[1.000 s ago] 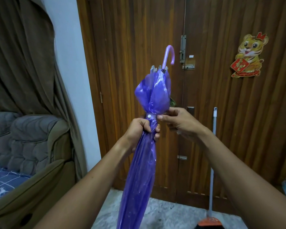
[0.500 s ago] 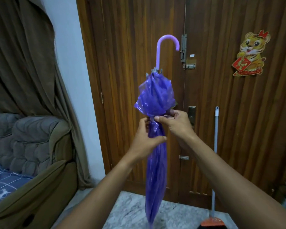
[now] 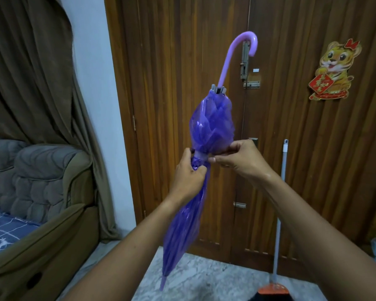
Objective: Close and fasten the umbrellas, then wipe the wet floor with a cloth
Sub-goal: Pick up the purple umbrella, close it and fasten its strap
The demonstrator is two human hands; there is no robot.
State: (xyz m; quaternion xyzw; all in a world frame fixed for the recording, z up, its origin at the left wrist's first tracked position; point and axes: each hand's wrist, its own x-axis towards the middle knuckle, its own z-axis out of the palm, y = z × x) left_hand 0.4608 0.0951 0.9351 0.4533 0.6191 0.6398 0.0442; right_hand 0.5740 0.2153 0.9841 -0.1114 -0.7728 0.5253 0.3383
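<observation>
A wooden door (image 3: 182, 105) fills the background, with a curtain (image 3: 30, 72) and sofa (image 3: 41, 192) seen at left, a tiger sticker (image 3: 332, 70) stuck on the door at right, and a broom (image 3: 279, 203) leaned against it over the marble floor (image 3: 204, 279). The closed purple umbrella (image 3: 211, 124) is held up mid-frame, tilted, hooked handle (image 3: 237, 55) up and tip down, blocking part of the door. It is gripped below the strap (image 3: 201, 156) by the left hand (image 3: 188, 177), while the strap is pinched by the right hand (image 3: 241, 159).
</observation>
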